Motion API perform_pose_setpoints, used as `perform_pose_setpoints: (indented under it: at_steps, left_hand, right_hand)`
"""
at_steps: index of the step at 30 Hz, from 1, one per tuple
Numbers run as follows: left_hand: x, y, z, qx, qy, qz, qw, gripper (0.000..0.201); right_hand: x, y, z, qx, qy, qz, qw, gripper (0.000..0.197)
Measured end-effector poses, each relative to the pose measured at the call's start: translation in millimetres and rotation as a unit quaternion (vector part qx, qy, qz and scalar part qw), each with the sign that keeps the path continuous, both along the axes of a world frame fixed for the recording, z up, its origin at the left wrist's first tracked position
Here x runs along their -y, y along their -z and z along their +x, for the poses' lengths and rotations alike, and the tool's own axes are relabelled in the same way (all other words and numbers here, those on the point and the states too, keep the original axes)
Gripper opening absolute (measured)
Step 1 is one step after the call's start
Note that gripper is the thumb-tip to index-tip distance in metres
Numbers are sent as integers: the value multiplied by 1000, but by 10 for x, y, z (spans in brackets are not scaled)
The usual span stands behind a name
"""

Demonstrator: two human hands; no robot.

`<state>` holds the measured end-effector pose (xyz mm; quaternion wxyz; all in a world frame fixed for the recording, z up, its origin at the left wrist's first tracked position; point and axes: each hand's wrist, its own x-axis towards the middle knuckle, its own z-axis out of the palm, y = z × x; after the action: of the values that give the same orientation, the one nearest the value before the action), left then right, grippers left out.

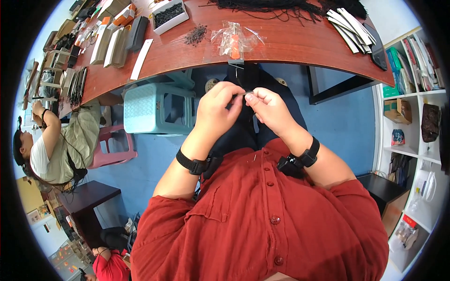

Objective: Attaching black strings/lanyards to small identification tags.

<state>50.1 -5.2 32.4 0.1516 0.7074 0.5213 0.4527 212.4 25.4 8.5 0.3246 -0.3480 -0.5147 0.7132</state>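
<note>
In front of my body, just below the table edge, both hands meet fingertip to fingertip. My left hand is closed in a pinch, thumb against forefinger. My right hand pinches from the other side, its thumb uppermost. Between the fingertips is a small dark piece that looks like thin black cord; most of it is hidden by the fingers. Straight ahead, an orange piece lies under crumpled clear plastic tape at the table edge, with a small grey part sticking out below it.
On the reddish-brown table are a white box of black bits, a loose pile, black cords, white strips and a phone. A turquoise stool stands left; shelves rise right. A co-worker sits left.
</note>
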Motion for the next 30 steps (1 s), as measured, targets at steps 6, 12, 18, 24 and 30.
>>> perform_pose_setpoints:
  at_steps: [6, 12, 18, 24, 30]
  left_hand:
    - [-112, 71, 27, 396, -11, -286, 872, 14]
    - [-193, 60, -109, 383, 13, -325, 864, 8]
    - [-55, -25, -125, 410, 80, -306, 855, 9]
    - [23, -1, -133, 396, 94, -331, 852, 11]
    - [58, -20, -139, 545, 144, -347, 749, 16]
  right_hand:
    - [-68, 15, -39, 20, 4, 52, 998, 22]
    - [-118, -86, 6, 52, 6, 54, 997, 21]
    - [-89, -201, 39, 100, -21, 47, 994, 21]
    - [-8, -195, 127, 136, -42, 32, 989, 21]
    - [24, -216, 175, 120, -50, -1, 992, 22]
